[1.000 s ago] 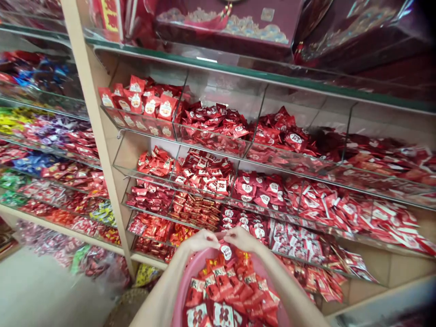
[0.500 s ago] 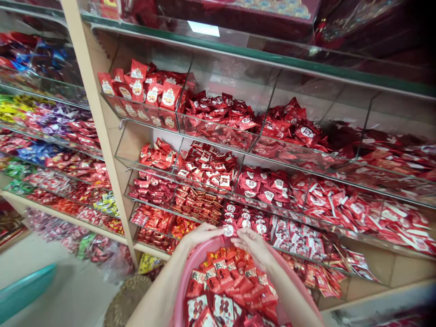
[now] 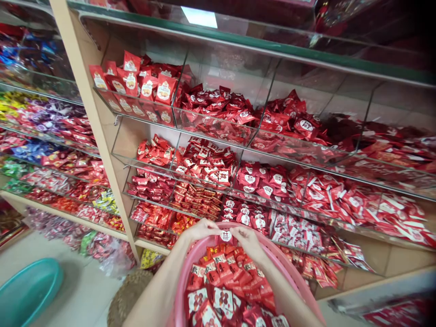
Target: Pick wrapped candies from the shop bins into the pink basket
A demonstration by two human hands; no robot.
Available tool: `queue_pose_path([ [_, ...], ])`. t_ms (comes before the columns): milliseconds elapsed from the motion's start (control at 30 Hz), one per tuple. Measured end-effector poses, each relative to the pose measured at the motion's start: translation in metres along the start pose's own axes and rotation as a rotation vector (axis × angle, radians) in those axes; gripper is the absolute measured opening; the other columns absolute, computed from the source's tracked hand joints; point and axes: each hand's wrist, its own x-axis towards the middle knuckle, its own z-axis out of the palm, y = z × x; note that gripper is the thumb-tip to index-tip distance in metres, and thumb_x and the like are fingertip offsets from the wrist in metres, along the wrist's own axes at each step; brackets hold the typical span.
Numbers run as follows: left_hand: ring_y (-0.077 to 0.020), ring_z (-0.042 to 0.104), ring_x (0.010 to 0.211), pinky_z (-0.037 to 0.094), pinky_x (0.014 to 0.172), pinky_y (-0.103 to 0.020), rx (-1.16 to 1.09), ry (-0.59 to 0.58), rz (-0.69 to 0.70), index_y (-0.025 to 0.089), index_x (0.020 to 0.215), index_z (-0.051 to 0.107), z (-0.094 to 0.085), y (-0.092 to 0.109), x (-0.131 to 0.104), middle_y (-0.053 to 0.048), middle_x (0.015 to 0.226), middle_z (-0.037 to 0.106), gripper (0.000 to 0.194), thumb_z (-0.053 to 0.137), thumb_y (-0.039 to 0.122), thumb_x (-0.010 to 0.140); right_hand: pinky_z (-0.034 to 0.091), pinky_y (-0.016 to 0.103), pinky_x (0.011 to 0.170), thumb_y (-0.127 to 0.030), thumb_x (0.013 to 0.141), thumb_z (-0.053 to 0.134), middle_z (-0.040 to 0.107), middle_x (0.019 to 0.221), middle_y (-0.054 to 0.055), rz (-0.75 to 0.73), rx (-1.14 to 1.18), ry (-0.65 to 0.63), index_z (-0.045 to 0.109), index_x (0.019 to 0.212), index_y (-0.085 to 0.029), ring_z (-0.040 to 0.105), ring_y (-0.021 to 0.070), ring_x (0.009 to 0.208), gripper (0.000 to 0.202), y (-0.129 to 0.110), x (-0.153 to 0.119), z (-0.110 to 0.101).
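Observation:
Between my two hands is a small red candy packet (image 3: 225,236) with a round white label, held over the far rim of a pink plastic basket (image 3: 181,284). My left hand (image 3: 201,230) pinches its left edge, and the fingers of my right hand (image 3: 245,239) are closed on its right edge. Below my wrists the basket holds many red wrapped candies (image 3: 221,270), some with black characters. Nearer to me lie packets with white fronts and round brown pictures (image 3: 223,299).
A glass-fronted shelf rack (image 3: 190,170) full of red packets rises in front of me. More shelves with mixed candies (image 3: 51,113) stand to the left. On the floor are a teal basin (image 3: 32,290), a woven basket (image 3: 127,293) and bagged candies (image 3: 102,247).
Both hands and the packet have come slightly lower and closer to the basket's far rim. The view has shifted, so more of the teal basin shows.

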Motion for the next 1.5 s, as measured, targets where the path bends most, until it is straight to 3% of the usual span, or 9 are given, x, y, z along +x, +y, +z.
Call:
queue_pose_path([
  [133, -0.0115, 0.051, 0.065, 0.039, 0.064, -0.023, -0.024, 0.007, -0.021, 0.010, 0.082, 0.072, 0.000, -0.002, 0.001, -0.002, 0.071, 0.065, 0.042, 0.066, 0.047, 0.065, 0.040, 0.025, 0.056, -0.058, 0.072, 0.057, 0.060, 0.063, -0.001, 0.007, 0.002, 0.011, 0.069, 0.073, -0.017, 0.050, 0.0130, 0.058, 0.044, 0.005, 0.002, 0.001],
  [400, -0.0106, 0.050, 0.064, 0.038, 0.062, -0.022, -0.035, 0.031, 0.000, 0.010, 0.074, 0.072, 0.000, -0.002, 0.000, -0.002, 0.069, 0.063, 0.040, 0.066, 0.048, 0.065, 0.049, 0.034, 0.077, -0.056, 0.070, 0.061, 0.070, 0.083, 0.006, 0.148, 0.238, -0.033, 0.071, 0.083, -0.019, 0.063, 0.0207, 0.079, 0.040, 0.009, -0.003, 0.003],
  [667, -0.0104, 0.050, 0.065, 0.039, 0.063, -0.021, 0.032, -0.027, 0.027, 0.011, 0.076, 0.073, -0.002, -0.007, 0.004, -0.002, 0.071, 0.064, 0.039, 0.065, 0.048, 0.066, 0.047, 0.031, 0.073, -0.055, 0.063, 0.067, 0.069, 0.082, 0.003, 0.157, 0.029, -0.107, 0.070, 0.080, -0.019, 0.060, 0.0184, 0.078, 0.039, -0.004, 0.005, 0.003],
  [767, -0.0102, 0.050, 0.063, 0.038, 0.061, -0.021, 0.033, -0.017, 0.033, 0.010, 0.077, 0.073, 0.000, -0.011, 0.004, -0.003, 0.068, 0.064, 0.042, 0.065, 0.050, 0.065, 0.044, 0.032, 0.078, -0.052, 0.059, 0.071, 0.069, 0.079, 0.004, 0.087, -0.018, -0.127, 0.070, 0.074, -0.018, 0.059, 0.0189, 0.077, 0.037, -0.004, 0.010, 0.008],
  [900, -0.0115, 0.051, 0.067, 0.038, 0.062, -0.021, 0.043, 0.028, 0.009, 0.012, 0.081, 0.073, 0.002, -0.010, 0.002, -0.002, 0.074, 0.065, 0.047, 0.066, 0.054, 0.062, 0.044, 0.033, 0.077, -0.052, 0.059, 0.071, 0.068, 0.074, 0.003, 0.097, -0.014, -0.122, 0.069, 0.070, -0.018, 0.059, 0.0198, 0.075, 0.037, -0.001, 0.008, 0.008],
  [1100, -0.0108, 0.048, 0.058, 0.033, 0.057, -0.022, 0.157, 0.142, -0.075, 0.012, 0.075, 0.072, 0.009, 0.000, -0.003, 0.000, 0.063, 0.061, 0.059, 0.050, 0.067, 0.068, 0.045, 0.030, 0.075, -0.052, 0.068, 0.065, 0.067, 0.079, 0.002, 0.124, -0.043, -0.105, 0.068, 0.075, -0.020, 0.059, 0.0202, 0.078, 0.032, -0.004, -0.020, -0.019],
  [1267, -0.0114, 0.046, 0.054, 0.028, 0.055, -0.022, 0.410, 0.348, -0.174, 0.015, 0.063, 0.069, 0.019, 0.007, -0.002, 0.002, 0.052, 0.053, 0.062, 0.045, 0.072, 0.068, 0.045, 0.029, 0.075, -0.051, 0.068, 0.065, 0.067, 0.079, 0.003, 0.146, -0.091, -0.037, 0.069, 0.077, -0.020, 0.059, 0.0205, 0.079, 0.032, -0.008, -0.060, -0.058],
  [1400, -0.0115, 0.044, 0.053, 0.024, 0.053, -0.023, 0.503, 0.376, -0.150, 0.016, 0.058, 0.063, 0.021, 0.008, 0.000, 0.000, 0.051, 0.052, 0.063, 0.040, 0.073, 0.070, 0.046, 0.030, 0.078, -0.051, 0.066, 0.067, 0.067, 0.090, 0.005, 0.201, -0.094, 0.050, 0.067, 0.092, -0.021, 0.059, 0.0212, 0.085, 0.040, -0.007, -0.096, -0.087],
  [1500, -0.0121, 0.046, 0.054, 0.024, 0.054, -0.022, 0.543, 0.370, -0.143, 0.016, 0.057, 0.062, 0.021, 0.006, 0.004, 0.000, 0.054, 0.053, 0.063, 0.039, 0.073, 0.071, 0.045, 0.031, 0.079, -0.051, 0.068, 0.066, 0.066, 0.092, 0.006, 0.243, -0.124, 0.023, 0.065, 0.097, -0.021, 0.058, 0.0214, 0.087, 0.042, -0.007, -0.120, -0.101],
])
